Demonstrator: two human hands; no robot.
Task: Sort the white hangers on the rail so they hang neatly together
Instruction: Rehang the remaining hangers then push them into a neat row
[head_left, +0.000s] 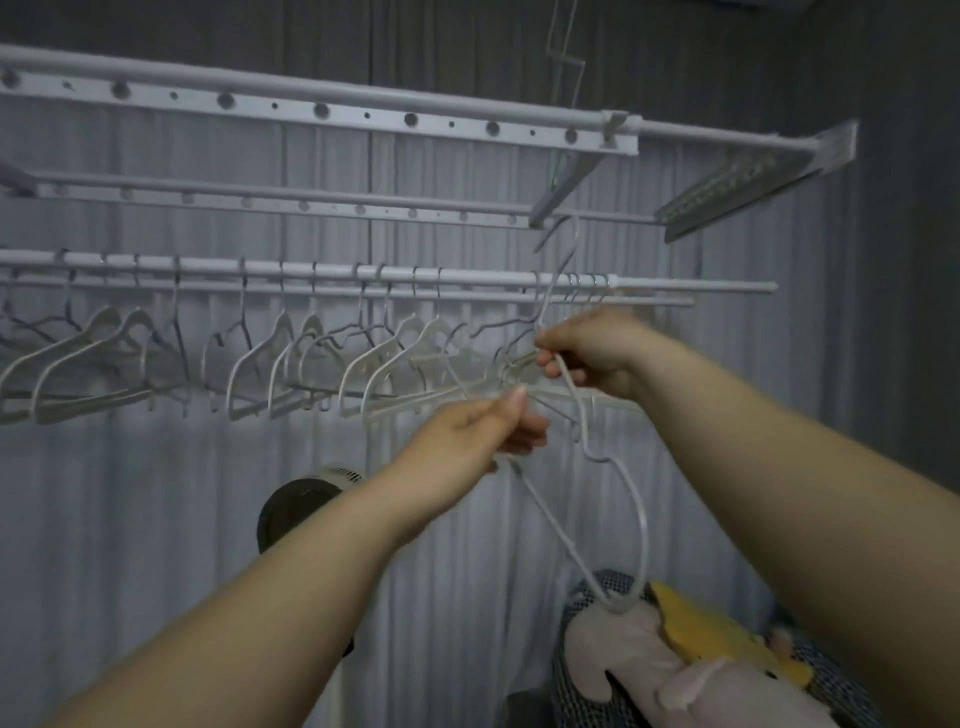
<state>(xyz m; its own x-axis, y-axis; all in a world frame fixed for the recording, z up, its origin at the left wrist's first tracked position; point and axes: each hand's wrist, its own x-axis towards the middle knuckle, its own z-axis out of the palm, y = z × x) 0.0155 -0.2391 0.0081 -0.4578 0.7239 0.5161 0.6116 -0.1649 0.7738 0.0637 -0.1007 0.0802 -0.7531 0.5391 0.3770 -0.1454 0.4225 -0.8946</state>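
Curtain fabric (156, 519), pale and pleated, covers the whole back of the room on my feed, and a dark wall (909, 260) closes it off on the right. The light is dim. Overhead I see a white drying rack with two flat bars punched with holes, the upper bar (322, 111) and the lower bar (311, 205). Below them runs the rail (467, 274), a round tube going left to right.

The white hangers (249, 374) hang on the rail by their hooks. I count about eleven hooks spaced loosely from the left edge to past the middle. A tight cluster of four or five sits near the right end, just above the right hand (597, 348). Blur keeps me from a firmer number. Some are broad-shouldered plastic, others thin wire.

One more, the held hanger (641, 519), is off the rail. It is thin white wire, tilted, with its hook rising above the rail and one shoulder corner hanging low. The right hand pinches its neck between thumb and fingertips. The left hand (467, 436), lower and to the left, has its fingers curled round the hanger's other end.

Lower down I see one dark round object (301, 499) behind the left forearm. At bottom right are two soft toys, the pink toy (623, 665) and the yellow toy (717, 634), lying against chequered cloth (597, 584).
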